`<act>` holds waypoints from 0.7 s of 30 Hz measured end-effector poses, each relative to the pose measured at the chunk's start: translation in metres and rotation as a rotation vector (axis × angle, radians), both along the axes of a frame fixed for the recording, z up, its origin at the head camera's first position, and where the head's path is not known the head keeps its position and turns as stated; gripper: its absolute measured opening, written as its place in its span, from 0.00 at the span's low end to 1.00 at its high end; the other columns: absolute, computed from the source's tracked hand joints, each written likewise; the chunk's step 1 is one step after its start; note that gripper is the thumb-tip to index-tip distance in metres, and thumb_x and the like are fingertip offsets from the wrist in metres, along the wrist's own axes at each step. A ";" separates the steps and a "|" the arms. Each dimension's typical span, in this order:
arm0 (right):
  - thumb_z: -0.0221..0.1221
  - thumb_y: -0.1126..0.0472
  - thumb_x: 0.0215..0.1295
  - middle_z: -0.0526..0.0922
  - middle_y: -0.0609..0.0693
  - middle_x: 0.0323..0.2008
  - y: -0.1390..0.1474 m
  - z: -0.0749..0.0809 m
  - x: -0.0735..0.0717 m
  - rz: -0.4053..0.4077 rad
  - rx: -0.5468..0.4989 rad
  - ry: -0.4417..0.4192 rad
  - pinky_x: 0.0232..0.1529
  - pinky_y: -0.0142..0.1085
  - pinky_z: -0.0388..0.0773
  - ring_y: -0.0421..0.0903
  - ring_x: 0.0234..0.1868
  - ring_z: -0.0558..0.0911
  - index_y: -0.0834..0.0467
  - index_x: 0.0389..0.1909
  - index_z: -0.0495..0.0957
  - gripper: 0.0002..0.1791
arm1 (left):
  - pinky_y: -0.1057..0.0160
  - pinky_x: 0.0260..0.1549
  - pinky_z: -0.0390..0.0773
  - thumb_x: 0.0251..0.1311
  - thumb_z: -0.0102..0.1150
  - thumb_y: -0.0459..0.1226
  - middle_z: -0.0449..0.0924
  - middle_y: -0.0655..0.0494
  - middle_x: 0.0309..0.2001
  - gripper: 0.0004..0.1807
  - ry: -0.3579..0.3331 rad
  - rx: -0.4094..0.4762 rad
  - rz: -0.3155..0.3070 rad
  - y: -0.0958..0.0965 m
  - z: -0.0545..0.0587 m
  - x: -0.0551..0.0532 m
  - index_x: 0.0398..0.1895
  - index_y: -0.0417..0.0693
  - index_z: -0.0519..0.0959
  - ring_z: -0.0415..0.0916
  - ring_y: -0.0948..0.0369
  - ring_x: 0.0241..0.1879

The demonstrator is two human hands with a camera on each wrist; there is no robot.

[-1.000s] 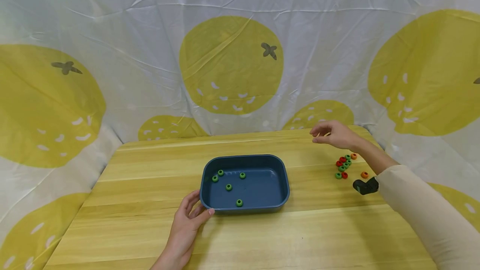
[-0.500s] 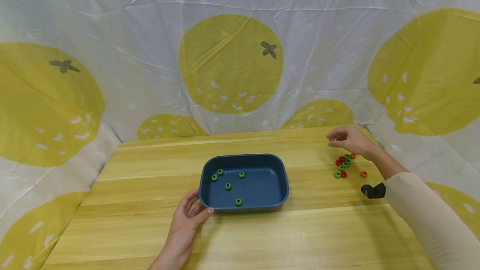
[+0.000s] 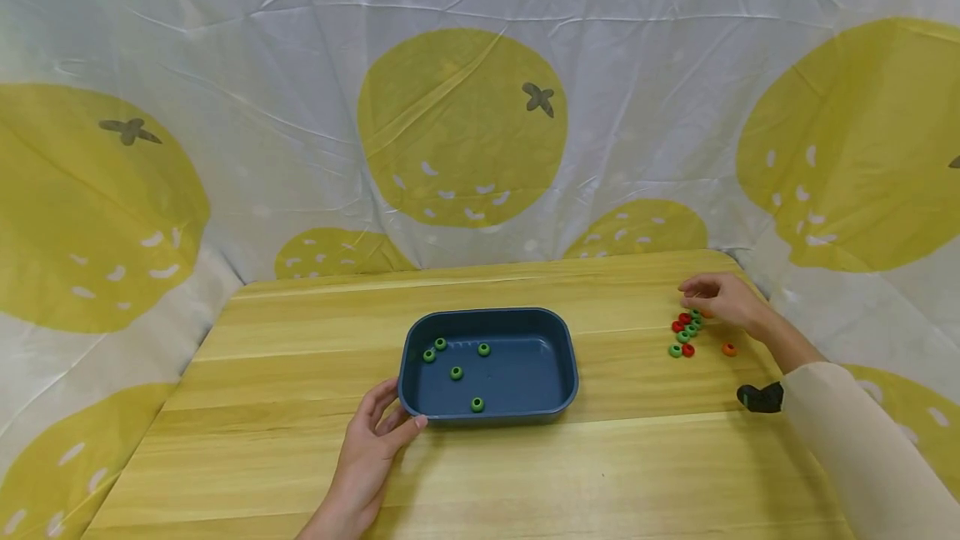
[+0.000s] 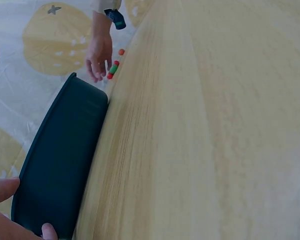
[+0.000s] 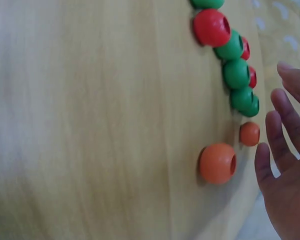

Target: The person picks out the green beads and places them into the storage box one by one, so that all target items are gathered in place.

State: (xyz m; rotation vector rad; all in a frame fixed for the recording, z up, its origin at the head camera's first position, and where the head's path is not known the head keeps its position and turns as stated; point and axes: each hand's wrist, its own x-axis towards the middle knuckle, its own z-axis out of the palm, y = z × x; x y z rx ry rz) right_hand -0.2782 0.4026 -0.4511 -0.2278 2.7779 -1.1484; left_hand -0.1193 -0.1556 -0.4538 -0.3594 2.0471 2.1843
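A dark blue rectangular tray (image 3: pixel 528 377) stands on the table with several green beads (image 3: pixel 457 373) spread over its floor. My left hand (image 3: pixel 367 448) holds the tray's near left corner, thumb at the front wall and fingers along the left side. To the right lies a loose group of green, red and orange beads, among them a red bead (image 3: pixel 688 351) and an orange bead (image 5: pixel 218 163). My right hand (image 3: pixel 726 300) hovers at the far end of this group, fingers loosely bent with nothing between them. It partly covers an orange bead (image 3: pixel 707 314) in the head view.
The wooden table (image 3: pixel 285 407) carries the tray and beads. A white cloth (image 3: pixel 300 107) printed with yellow fruit hangs behind and beside it. A black wrist device (image 3: pixel 761 398) sits by the right sleeve (image 3: pixel 862 432).
My right hand has moved right and down from above the table's back edge to the far end of the bead group. The left hand and the tray have stayed in place.
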 end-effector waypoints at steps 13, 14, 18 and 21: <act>0.62 0.53 0.76 0.81 0.65 0.57 0.014 -0.011 0.008 0.009 0.061 -0.011 0.49 0.41 0.78 0.61 0.55 0.80 0.68 0.61 0.79 0.24 | 0.67 0.54 0.76 0.64 0.69 0.29 0.63 0.44 0.74 0.39 -0.006 0.001 0.015 0.002 0.004 0.001 0.76 0.45 0.63 0.65 0.44 0.70; 0.62 0.53 0.76 0.81 0.66 0.57 0.015 -0.012 0.009 0.017 0.058 -0.018 0.49 0.41 0.78 0.61 0.55 0.80 0.68 0.61 0.79 0.24 | 0.67 0.54 0.76 0.64 0.69 0.29 0.63 0.44 0.74 0.39 -0.007 0.002 0.016 0.002 0.004 0.002 0.76 0.45 0.63 0.65 0.44 0.70; 0.59 0.55 0.78 0.80 0.66 0.59 0.018 -0.013 0.010 0.023 0.043 -0.040 0.47 0.38 0.79 0.59 0.55 0.80 0.68 0.61 0.79 0.22 | 0.67 0.53 0.76 0.63 0.69 0.29 0.63 0.44 0.74 0.38 -0.005 0.004 0.018 0.002 0.004 0.002 0.75 0.45 0.63 0.65 0.45 0.70; 0.59 0.55 0.78 0.79 0.67 0.59 0.020 -0.013 0.010 0.022 0.047 -0.046 0.48 0.40 0.78 0.60 0.55 0.80 0.68 0.61 0.80 0.22 | 0.67 0.53 0.76 0.63 0.70 0.29 0.64 0.44 0.73 0.38 -0.002 0.006 0.020 0.002 0.004 0.002 0.75 0.44 0.64 0.66 0.45 0.69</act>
